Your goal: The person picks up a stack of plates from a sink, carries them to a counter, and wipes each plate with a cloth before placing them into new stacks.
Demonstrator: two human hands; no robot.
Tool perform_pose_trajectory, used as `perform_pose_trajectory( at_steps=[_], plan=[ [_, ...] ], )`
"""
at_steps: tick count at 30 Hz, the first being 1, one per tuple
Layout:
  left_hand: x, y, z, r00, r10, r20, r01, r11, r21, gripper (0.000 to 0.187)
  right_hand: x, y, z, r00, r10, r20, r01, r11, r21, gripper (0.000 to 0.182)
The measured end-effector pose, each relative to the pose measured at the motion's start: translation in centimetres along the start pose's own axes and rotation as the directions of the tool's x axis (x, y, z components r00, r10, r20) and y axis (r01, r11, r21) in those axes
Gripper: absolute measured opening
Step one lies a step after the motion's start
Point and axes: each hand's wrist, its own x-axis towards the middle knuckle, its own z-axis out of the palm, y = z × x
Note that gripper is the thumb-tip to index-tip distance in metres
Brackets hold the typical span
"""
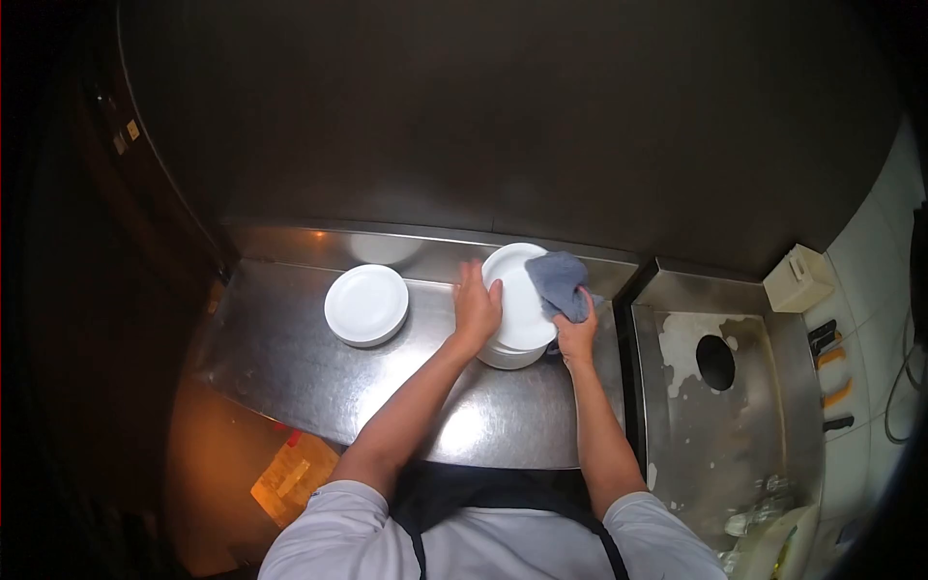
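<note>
A white plate [515, 307] is tilted above a stack of white plates [512, 360] on the steel counter. My left hand [478, 307] grips its left rim, thumb over the front and fingers along the edge. In my right hand [577, 335] is a bunched grey cloth [558, 282], pressed on the plate's upper right side. The cloth covers that part of the rim. To the left, apart from both hands, stands another stack of white plates [366, 304].
The steel counter [280, 338] ends at a raised back edge along a dark wall. On the right is a steel sink [715, 435] with a round dark opening and glassware at its near end. Knives [837, 422] and a white box [799, 279] line the tiled wall.
</note>
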Motion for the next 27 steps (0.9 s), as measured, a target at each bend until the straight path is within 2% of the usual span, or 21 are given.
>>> perform_pose_trajectory(
  at_steps=[3, 4, 5, 6, 7, 8, 9, 10, 11, 14, 15, 17, 19, 20, 21, 23, 24, 25, 26, 27],
  plan=[
    [1.6, 3.3, -3.1, 0.938, -0.244, 0.245, 0.316, 0.892, -0.324, 0.043, -0.1, -1.7, -0.6, 0.981, -0.164, -0.105, 0.167, 0.986, 0.015, 0.056],
    [1.8, 3.0, -3.0, 0.951, -0.214, 0.225, 0.287, 0.883, -0.373, 0.040, -0.3, -2.9, -1.0, 0.964, -0.230, -0.136, 0.233, 0.973, 0.002, 0.053],
    [2.1, 2.5, -2.7, 0.961, -0.184, 0.205, 0.257, 0.871, -0.419, 0.038, -0.1, -4.3, -1.6, 0.995, -0.097, -0.032, 0.102, 0.959, 0.266, 0.051],
    [2.2, 2.2, -2.3, 0.970, -0.155, 0.188, 0.227, 0.856, -0.464, 0.037, 0.5, -5.9, -2.4, 0.995, 0.009, 0.101, -0.058, 0.868, 0.494, 0.050],
    [1.8, 2.4, -1.6, 0.965, -0.117, 0.235, 0.225, 0.829, -0.512, 0.037, 0.9, -7.7, -2.9, 0.965, 0.082, 0.249, -0.233, 0.707, 0.668, 0.050],
    [1.1, 2.9, -0.8, 0.956, -0.074, 0.284, 0.227, 0.800, -0.555, 0.037, 0.8, -10.0, -2.3, 0.932, 0.082, 0.353, -0.339, 0.540, 0.770, 0.056],
    [0.4, 3.6, 0.1, 0.944, -0.025, 0.329, 0.228, 0.768, -0.598, 0.037, -0.2, -13.8, -1.5, 0.800, 0.211, 0.562, -0.594, 0.420, 0.687, 0.059],
    [-0.6, 5.7, -0.1, 0.954, 0.010, 0.299, 0.203, 0.712, -0.672, 0.037, -2.0, -11.6, -0.5, 0.901, 0.127, 0.414, -0.402, 0.604, 0.689, 0.061],
    [-0.6, 5.8, -0.1, 0.957, -0.047, 0.288, 0.234, 0.711, -0.663, 0.038, -4.3, -9.2, 0.4, 0.962, 0.010, 0.272, -0.188, 0.749, 0.635, 0.063],
    [1.0, 3.7, -0.2, 0.944, -0.261, 0.201, 0.326, 0.656, -0.681, 0.039, -7.2, -8.4, 3.8, 0.942, 0.261, 0.210, -0.320, 0.515, 0.795, 0.059],
    [1.7, 2.9, -2.0, 0.955, -0.264, 0.139, 0.293, 0.747, -0.597, 0.038, -8.6, -11.3, 3.8, 0.952, 0.182, 0.246, -0.306, 0.537, 0.786, 0.060],
    [2.4, 0.4, -3.4, 0.979, -0.163, 0.122, 0.203, 0.723, -0.660, 0.038, -8.7, -10.0, 2.7, 0.995, -0.047, 0.093, -0.017, 0.810, 0.586, 0.061],
    [1.0, 0.9, -5.2, 0.939, -0.084, 0.333, 0.274, 0.769, -0.578, 0.038, -5.8, -12.1, 0.7, 0.980, -0.143, 0.140, 0.041, 0.829, 0.558, 0.052],
    [0.4, 1.4, -6.0, 0.900, -0.046, 0.434, 0.299, 0.790, -0.536, 0.037, -3.6, -12.3, -0.3, 0.957, -0.060, 0.284, -0.162, 0.703, 0.693, 0.050],
    [-0.5, 1.9, -6.1, 0.877, 0.001, 0.481, 0.310, 0.762, -0.568, 0.036, -1.9, -12.3, -0.8, 0.901, -0.014, 0.434, -0.362, 0.531, 0.766, 0.048],
    [-2.2, 3.3, -5.7, 0.828, 0.101, 0.551, 0.336, 0.697, -0.633, 0.035, -0.6, -12.1, 1.5, 0.645, -0.284, 0.709, -0.671, 0.235, 0.704, 0.051],
    [-2.5, 4.3, -6.0, 0.840, 0.080, 0.537, 0.391, 0.596, -0.701, 0.036, -1.5, -11.7, 2.7, 0.655, -0.265, 0.707, -0.650, 0.279, 0.707, 0.053],
    [-2.3, 3.6, -5.3, 0.886, 0.016, 0.463, 0.358, 0.611, -0.706, 0.035, -2.4, -11.2, 4.0, 0.665, -0.246, 0.705, -0.629, 0.324, 0.707, 0.056],
    [-1.9, 2.3, -4.3, 0.924, -0.052, 0.380, 0.326, 0.628, -0.707, 0.035, -6.0, -10.0, 4.9, 0.826, -0.086, 0.557, -0.428, 0.548, 0.719, 0.059],
    [-1.4, 1.2, -3.9, 0.950, -0.120, 0.287, 0.294, 0.649, -0.701, 0.034, -8.4, -9.1, 6.0, 0.941, 0.011, 0.337, -0.230, 0.751, 0.619, 0.063]
  ],
)
